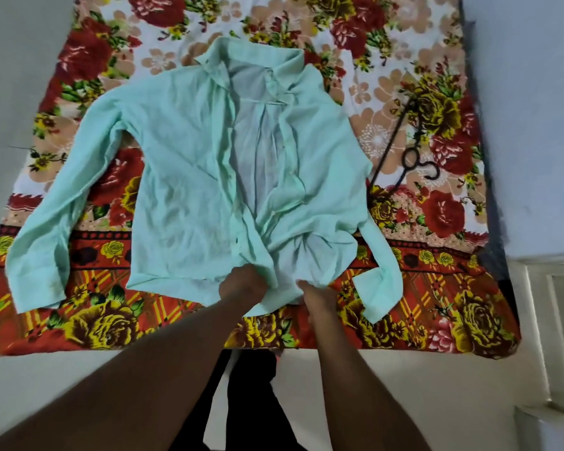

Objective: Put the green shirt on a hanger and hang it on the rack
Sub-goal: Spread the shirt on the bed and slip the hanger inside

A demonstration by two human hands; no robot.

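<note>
Both hands work the hem at the lower centre of the frame. The left hand is closed on the edge of the left front panel; the right hand pinches bunched cloth just beside it, where the fabric gathers into folds. The shirt lies open, front up, on the floral sheet, collar toward the top, sleeves spread to lower left and lower right. The black hanger lies at the right, its lower end running under the shirt's edge. No rack is in view. The step seems to be straightening: best to draw the panels flat and smooth the gathers, so the shoulders stay open for the hanger.
</note>
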